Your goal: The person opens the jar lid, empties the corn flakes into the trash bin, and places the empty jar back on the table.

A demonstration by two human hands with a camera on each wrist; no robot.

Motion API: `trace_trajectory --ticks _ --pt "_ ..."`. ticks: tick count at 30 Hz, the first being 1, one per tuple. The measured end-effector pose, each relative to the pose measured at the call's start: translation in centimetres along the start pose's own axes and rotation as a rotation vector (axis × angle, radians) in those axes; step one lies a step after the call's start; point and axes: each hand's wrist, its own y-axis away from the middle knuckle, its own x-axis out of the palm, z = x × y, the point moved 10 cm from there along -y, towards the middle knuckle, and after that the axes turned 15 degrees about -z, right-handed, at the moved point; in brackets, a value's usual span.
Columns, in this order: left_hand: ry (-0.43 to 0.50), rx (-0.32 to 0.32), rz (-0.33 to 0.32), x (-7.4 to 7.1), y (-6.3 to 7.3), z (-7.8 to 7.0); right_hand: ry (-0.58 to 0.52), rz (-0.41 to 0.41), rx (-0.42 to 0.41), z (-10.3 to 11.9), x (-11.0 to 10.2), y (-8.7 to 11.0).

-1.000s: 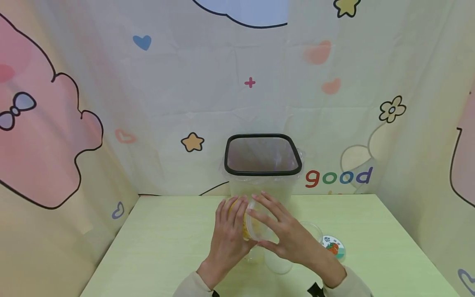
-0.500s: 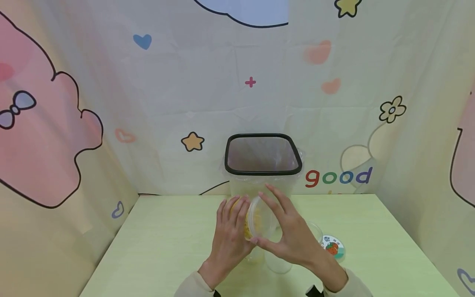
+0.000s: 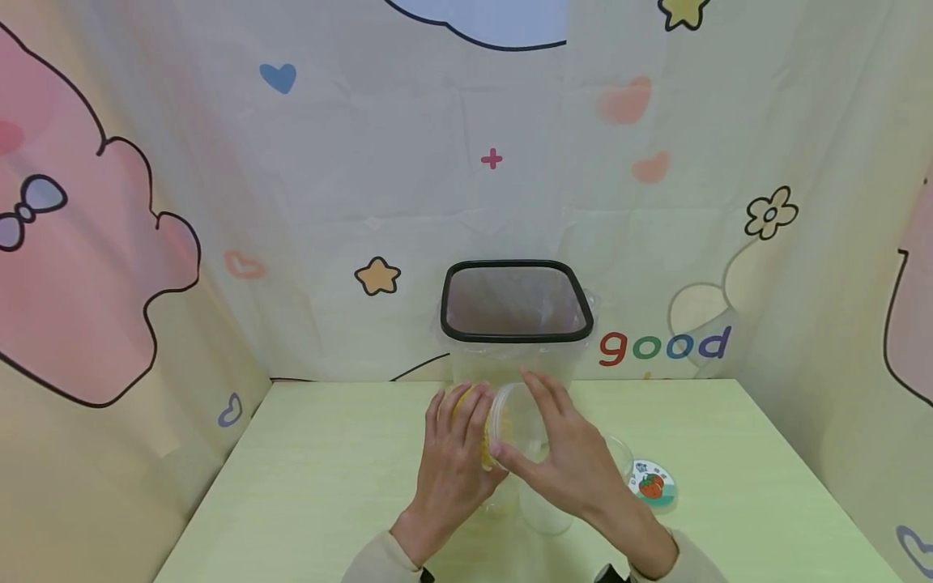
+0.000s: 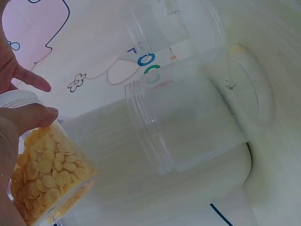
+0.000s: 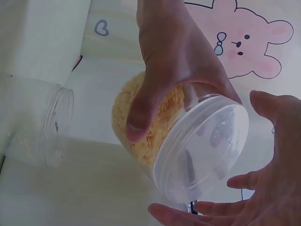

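Note:
My left hand (image 3: 455, 449) grips a clear jar of yellow flakes (image 5: 162, 127), tipped on its side with its lid facing right. In the left wrist view the thumb lies against the jar just under the lid, over the flakes (image 4: 49, 165). A translucent white screw lid (image 5: 202, 150) closes the jar. My right hand (image 3: 576, 453) is spread around the lid side, its thumb and fingers apart. The right wrist view shows a gap between these fingers (image 5: 244, 181) and the lid.
Two clear jars stand on the table below the hands, a nearer jar (image 4: 188, 122) and a farther jar (image 4: 174, 23). A round disc with a red fruit picture (image 3: 653, 484) lies right of them. Behind stands a bag-lined bin with a black rim (image 3: 517, 338).
My right hand's fingers have come away from the lid and spread, and the thumb has risen along its edge. The left hand keeps its grip on the jar nearly in place.

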Motion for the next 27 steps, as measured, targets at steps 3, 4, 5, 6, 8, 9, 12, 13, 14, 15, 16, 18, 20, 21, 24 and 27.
trace_trajectory --ticks 3,4,5,6,8,9,12,13,14,15,16,18,20,21,24,27 --pt "-0.001 0.009 -0.009 0.0 0.0 -0.1 0.009 0.008 0.021 -0.2 0.4 0.0" --pt "0.000 0.011 -0.010 0.0 0.0 -0.1 0.008 0.009 0.023 -0.2 0.5 0.0" --pt "-0.001 0.012 -0.010 0.0 0.0 -0.1 0.006 0.009 0.024 -0.2 0.5 0.0" --pt "-0.002 0.013 -0.009 0.0 0.0 -0.1 0.002 0.009 0.023 -0.2 0.6 0.0" --pt "-0.001 0.015 -0.008 0.0 0.1 -0.2 -0.019 0.015 0.024 -0.2 0.7 0.1" --pt "-0.001 0.016 -0.008 0.0 0.1 -0.2 -0.029 0.017 0.020 -0.2 0.8 0.1" --pt "0.000 0.020 -0.015 -0.1 0.1 -0.2 -0.073 0.021 -0.003 -0.1 0.8 0.1" --pt "0.001 0.020 -0.016 -0.1 0.1 -0.2 -0.087 0.023 -0.015 0.0 0.8 0.1" --pt "0.000 0.020 -0.014 -0.1 0.2 -0.2 -0.095 0.022 -0.035 0.1 0.8 0.1" --pt "-0.001 0.020 -0.011 -0.1 0.2 -0.2 -0.098 0.018 -0.061 0.2 0.8 0.1" --pt "-0.002 0.020 -0.008 -0.1 0.2 -0.1 -0.102 0.015 -0.087 0.4 0.7 0.1" --pt "-0.003 0.018 0.001 -0.1 0.2 -0.1 -0.100 0.007 -0.147 0.7 0.6 0.1" --pt "-0.004 0.017 0.006 -0.1 0.3 0.0 -0.095 0.003 -0.213 1.0 0.5 0.1" --pt "-0.004 0.017 0.008 -0.1 0.3 0.0 -0.096 0.004 -0.247 1.1 0.5 0.2" --pt "-0.001 0.017 0.010 -0.1 0.3 0.0 -0.113 0.020 -0.343 1.6 0.5 0.4" --pt "0.002 0.013 0.016 -0.1 0.3 0.0 -0.124 0.051 -0.426 2.0 0.6 0.6"
